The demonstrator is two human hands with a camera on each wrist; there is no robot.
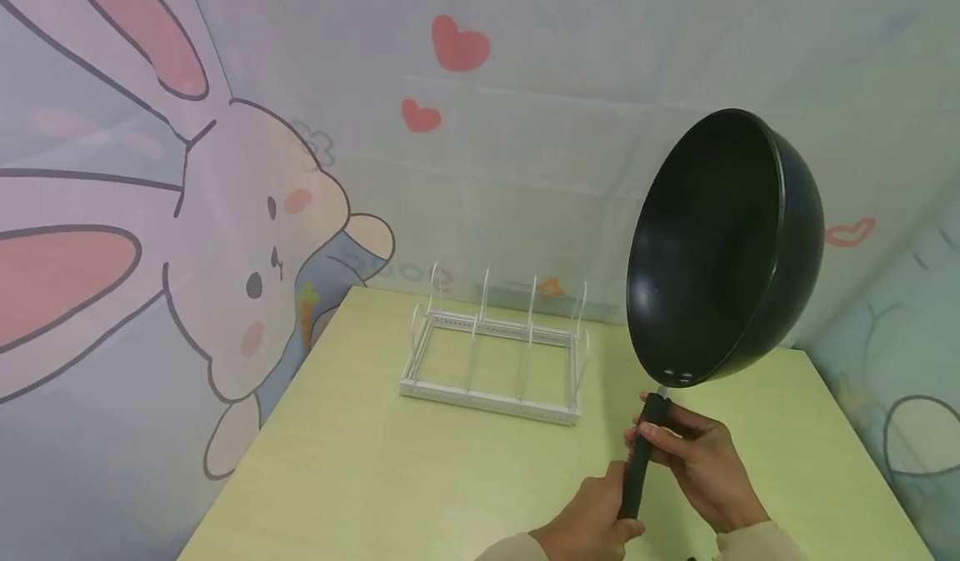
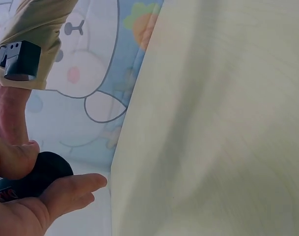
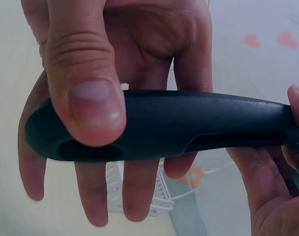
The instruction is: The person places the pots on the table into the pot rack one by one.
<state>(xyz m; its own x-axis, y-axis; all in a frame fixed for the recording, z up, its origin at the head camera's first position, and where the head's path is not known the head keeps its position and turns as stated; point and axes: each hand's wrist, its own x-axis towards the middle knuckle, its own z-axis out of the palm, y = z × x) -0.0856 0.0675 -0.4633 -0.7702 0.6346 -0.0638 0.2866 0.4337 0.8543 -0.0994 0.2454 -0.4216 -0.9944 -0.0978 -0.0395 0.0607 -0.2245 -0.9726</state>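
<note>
A deep black wok (image 1: 708, 244) is held up over the right side of the table, its open side turned left toward the rack. Its black handle (image 1: 636, 478) points down at a slant. Near the handle's lower end my left hand (image 1: 588, 518) holds it. In the right wrist view the left thumb (image 3: 96, 110) lies across the handle, with the other fingers stretched out behind. My right hand (image 1: 708, 461) pinches the handle close to the pan, thumb in front. The handle's rounded end (image 2: 53, 169) shows between thumb and fingers in the left wrist view.
A white rack (image 1: 491, 411) with several upright wire loops stands on the pale yellow table (image 1: 360, 478), left of the wok. A cloth backdrop (image 1: 562, 152) with a cartoon rabbit and hearts hangs behind. A small dark camera (image 2: 21, 61) sits on a beige sleeve.
</note>
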